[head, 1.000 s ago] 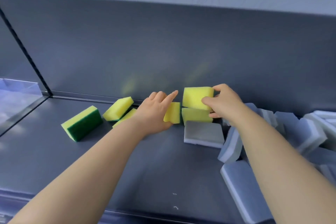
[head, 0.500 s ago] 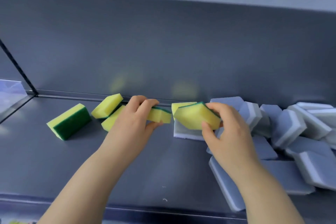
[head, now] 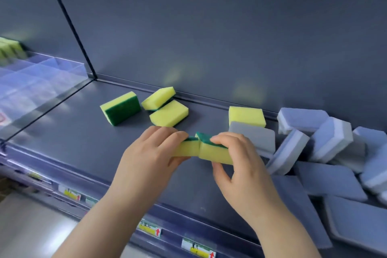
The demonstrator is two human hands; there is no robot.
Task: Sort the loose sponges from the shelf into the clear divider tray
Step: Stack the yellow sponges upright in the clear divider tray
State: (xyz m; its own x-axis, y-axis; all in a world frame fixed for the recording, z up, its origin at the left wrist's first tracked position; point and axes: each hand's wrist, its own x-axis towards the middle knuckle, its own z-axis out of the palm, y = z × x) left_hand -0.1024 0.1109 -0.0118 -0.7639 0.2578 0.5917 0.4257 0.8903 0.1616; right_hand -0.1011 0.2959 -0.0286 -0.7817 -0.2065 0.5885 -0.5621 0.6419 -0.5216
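With left hand (head: 149, 160) and right hand (head: 237, 162) each in a pinching grip on one of two butted sponges (head: 201, 152) above the shelf (head: 83, 138), carry both level, leftward into the clear divider tray (head: 48, 75).

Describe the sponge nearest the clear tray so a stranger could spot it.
Start at the clear divider tray at far left. The first loose sponge to its right is it. Unlike its yellow neighbours, it stands on edge, broad green face forward.

bare left grip (head: 149, 159), bare right grip (head: 243, 167), bare forearms (head: 98, 226)
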